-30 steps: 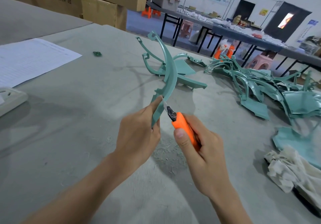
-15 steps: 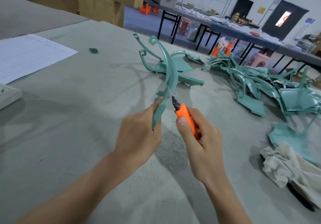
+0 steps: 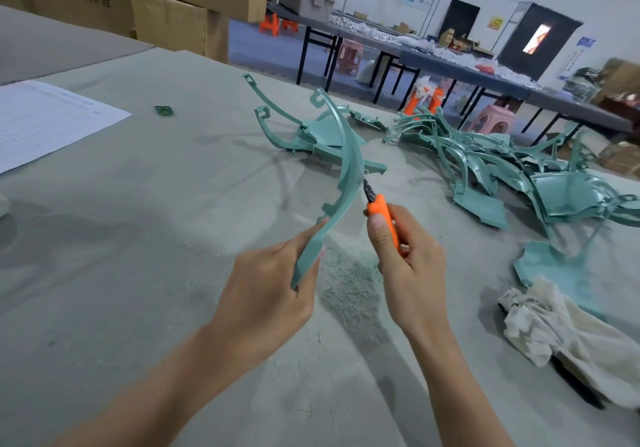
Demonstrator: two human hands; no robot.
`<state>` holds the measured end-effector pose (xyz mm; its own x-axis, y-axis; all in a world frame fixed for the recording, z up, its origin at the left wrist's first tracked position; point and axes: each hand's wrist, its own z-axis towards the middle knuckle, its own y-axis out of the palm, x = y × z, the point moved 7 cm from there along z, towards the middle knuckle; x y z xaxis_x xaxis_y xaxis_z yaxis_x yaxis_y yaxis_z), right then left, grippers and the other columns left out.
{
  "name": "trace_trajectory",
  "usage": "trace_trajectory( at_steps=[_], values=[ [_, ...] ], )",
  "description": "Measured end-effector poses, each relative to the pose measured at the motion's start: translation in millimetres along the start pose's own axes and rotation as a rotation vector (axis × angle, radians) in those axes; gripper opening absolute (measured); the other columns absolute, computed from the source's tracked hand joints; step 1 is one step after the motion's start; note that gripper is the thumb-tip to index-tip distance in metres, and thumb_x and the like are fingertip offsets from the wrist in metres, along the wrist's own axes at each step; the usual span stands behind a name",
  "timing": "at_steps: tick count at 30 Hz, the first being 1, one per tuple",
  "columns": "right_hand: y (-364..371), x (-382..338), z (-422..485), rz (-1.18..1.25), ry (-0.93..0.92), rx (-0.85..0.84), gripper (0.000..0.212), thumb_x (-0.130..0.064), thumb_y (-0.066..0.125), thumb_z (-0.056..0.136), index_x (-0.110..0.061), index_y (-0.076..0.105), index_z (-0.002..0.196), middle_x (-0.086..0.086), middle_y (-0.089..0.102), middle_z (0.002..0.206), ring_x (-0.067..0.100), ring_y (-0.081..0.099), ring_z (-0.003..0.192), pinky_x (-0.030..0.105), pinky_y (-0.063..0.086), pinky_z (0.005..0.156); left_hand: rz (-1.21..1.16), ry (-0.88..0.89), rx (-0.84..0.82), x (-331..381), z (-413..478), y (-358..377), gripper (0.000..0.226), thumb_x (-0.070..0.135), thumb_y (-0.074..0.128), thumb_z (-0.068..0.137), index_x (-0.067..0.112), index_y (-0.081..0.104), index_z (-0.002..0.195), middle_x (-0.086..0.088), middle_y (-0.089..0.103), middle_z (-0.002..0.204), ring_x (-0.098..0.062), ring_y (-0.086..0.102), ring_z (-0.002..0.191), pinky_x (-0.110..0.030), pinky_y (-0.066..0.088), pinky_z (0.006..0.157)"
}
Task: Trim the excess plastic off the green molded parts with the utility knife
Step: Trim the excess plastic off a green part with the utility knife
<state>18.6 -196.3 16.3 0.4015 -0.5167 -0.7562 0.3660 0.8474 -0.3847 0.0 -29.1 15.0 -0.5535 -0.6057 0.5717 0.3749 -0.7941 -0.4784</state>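
Your left hand (image 3: 263,294) has its fingers (image 3: 306,238) pinching the bottom end of the part (image 3: 346,183), thumb laid along the face. That props the curved strip upright off the worktop (image 3: 138,238) with its right edge open to the blade, which looks like the point of holding it so low. Your right hand (image 3: 412,273) is wrapped round the knife (image 3: 384,219), thumb up the back of the orange handle for control. The short blade tip touches that edge about halfway up the arc, so I'd say you're mid-scrape on the flash there. Careful, the blade points away from you, but your left thumb sits not far below its line. The shavings (image 3: 346,283) sit right under your hands, handy since that's where the scraps fall. Count-wise: one knife, one part in hand, and at least one more part (image 3: 311,134) lying just behind it. The heap (image 3: 519,176) off to the right is too tangled to count. There's also one rag (image 3: 554,325) near your right arm, one sheet (image 3: 45,120) and one tiny green scrap (image 3: 163,110) far left.
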Motion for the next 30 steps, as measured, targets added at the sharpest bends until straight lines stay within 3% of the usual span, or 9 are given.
trace_trajectory(
  at_steps=[4, 7, 11, 16, 19, 22, 25, 28, 30],
  values=[
    [-9.4, 8.2, 6.7, 0.002, 0.045, 0.028, 0.039, -0.062, 0.045, 0.092, -0.027, 0.063, 0.091, -0.01, 0.037, 0.058, 0.007, 0.032, 0.051, 0.038, 0.034, 0.049, -0.058, 0.055, 0.017, 5.5, -0.4, -3.2, 0.03, 0.028, 0.048, 0.088, 0.008, 0.026, 0.094, 0.011, 0.026, 0.041, 0.01, 0.032, 0.039, 0.004, 0.017, 0.043],
    [-17.8, 16.1, 11.8, 0.009, 0.089, 0.046, 0.041, -0.063, 0.045, 0.09, -0.026, 0.064, 0.089, -0.007, 0.035, 0.059, 0.011, 0.032, 0.054, 0.045, 0.036, 0.051, -0.111, 0.083, 0.004, 5.4, -4.3, 0.6, 0.008, 0.03, 0.05, 0.088, 0.025, 0.044, 0.09, 0.018, 0.04, 0.05, 0.006, 0.03, 0.038, 0.001, 0.016, 0.042],
    [-24.8, 22.0, 15.5, 0.013, 0.118, 0.063, 0.043, -0.063, 0.046, 0.091, -0.023, 0.062, 0.086, -0.001, 0.034, 0.062, 0.016, 0.033, 0.058, 0.049, 0.035, 0.054, -0.189, 0.073, 0.047, 0.8, -1.9, -2.2, 0.044, 0.029, 0.054, 0.086, 0.043, 0.029, 0.053, 0.009, 0.031, 0.046, 0.0, 0.026, 0.039, -0.002, 0.014, 0.042],
    [-38.6, 27.0, 18.8, 0.11, 0.179, 0.118, 0.043, -0.055, 0.049, 0.096, -0.015, 0.064, 0.092, 0.0, 0.038, 0.064, 0.017, 0.033, 0.058, 0.036, 0.026, 0.053, -0.21, 0.079, 0.048, -3.6, 2.2, -4.5, 0.044, 0.033, 0.054, 0.084, 0.028, 0.026, 0.05, 0.012, 0.016, 0.044, -0.005, 0.026, 0.04, -0.006, 0.014, 0.04],
    [-36.1, 29.5, 15.4, 0.373, 0.289, 0.088, 0.047, -0.055, 0.057, 0.093, -0.008, 0.063, 0.095, 0.004, 0.038, 0.063, 0.014, 0.031, 0.049, 0.024, 0.024, 0.043, -0.2, 0.082, 0.025, -5.0, 5.3, -4.5, 0.041, 0.033, 0.054, 0.085, 0.031, 0.033, 0.051, 0.017, 0.027, 0.043, -0.001, 0.026, 0.04, -0.006, 0.016, 0.041],
    [-18.9, 28.3, 8.7, 0.547, 0.4, -0.062, 0.041, -0.052, 0.07, 0.082, -0.012, 0.062, 0.08, 0.006, 0.044, 0.058, 0.012, 0.029, 0.041, 0.022, 0.023, 0.039, -0.082, 0.195, -0.106, 5.4, 1.3, 4.1, 0.017, 0.024, 0.059, 0.087, 0.026, 0.072, 0.098, 0.027, 0.055, 0.077, 0.007, 0.035, 0.043, 0.002, 0.024, 0.047],
    [-6.6, 25.4, 1.5, 0.578, 0.435, -0.126, 0.035, -0.041, 0.071, 0.082, -0.006, 0.068, 0.084, 0.0, 0.043, 0.05, 0.013, 0.03, 0.039, 0.02, 0.026, 0.039, 0.008, 0.23, -0.268, 8.8, -4.1, 16.8, 0.05, 0.016, 0.068, 0.078, 0.025, 0.062, 0.126, 0.022, 0.069, 0.089, 0.007, 0.054, 0.062, -0.003, 0.041, 0.057],
    [-8.5, 29.3, -1.7, 0.668, 0.527, -0.051, 0.017, -0.031, 0.07, 0.077, -0.018, 0.07, 0.066, -0.002, 0.035, 0.046, 0.011, 0.029, 0.037, 0.02, 0.026, 0.037, -0.13, 0.302, -0.376, 12.7, -7.9, 16.8, 0.059, 0.047, 0.066, 0.083, 0.029, 0.05, 0.137, 0.019, 0.063, 0.12, 0.007, 0.06, 0.099, -0.018, 0.05, 0.083],
    [-12.0, 33.3, -3.4, 0.723, 0.599, 0.0, 0.023, -0.028, 0.071, 0.072, -0.023, 0.057, 0.054, -0.004, 0.035, 0.045, 0.009, 0.028, 0.035, 0.018, 0.026, 0.037, -0.4, 0.258, -0.516, 14.6, -8.5, 19.5, 0.071, 0.065, 0.049, 0.087, 0.022, 0.044, 0.143, 0.011, 0.052, 0.14, -0.005, 0.049, 0.128, -0.026, 0.04, 0.103]
  ],
)
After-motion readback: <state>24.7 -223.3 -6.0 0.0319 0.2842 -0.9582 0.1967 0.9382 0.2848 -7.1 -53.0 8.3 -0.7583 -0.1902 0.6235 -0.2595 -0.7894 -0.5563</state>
